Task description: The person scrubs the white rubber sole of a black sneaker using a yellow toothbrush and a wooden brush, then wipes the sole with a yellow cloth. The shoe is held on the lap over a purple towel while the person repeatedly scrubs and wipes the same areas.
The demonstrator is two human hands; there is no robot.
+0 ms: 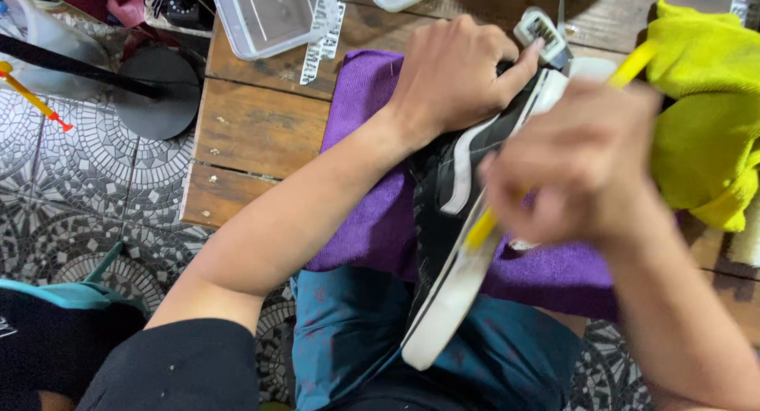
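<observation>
here, the person's left hand (455, 74) lies curled over the upper part of a black canvas sneaker with a white side stripe and a thick white rubber sole (443, 221), pressing it down, thumb stretched toward the heel end. the sneaker lies on its side across a purple microfibre cloth (364, 213) spread on a worn brown wooden plank table (253, 130), and its toe end sticks out past the table's near edge, over the person's teal trousers (348, 332). the right hand (582, 173), blurred, is closed around a yellow plastic brush handle (633, 62); the handle runs from above the hand down to the sneaker's white sole edge, where its lower yellow end shows just beside the rubber. a crumpled bright yellow cloth (701, 110) sits on the table to the right, close against the right hand, leaving little room on that side. a clear plastic lidded container (265, 15) stands near the table's far edge, well apart from the sneaker, with bare planks between. to the left the table ends at a straight edge; beyond it lies patterned grey mosaic floor (71, 189) with a round black stand base (158, 94) near the table corner.
</observation>
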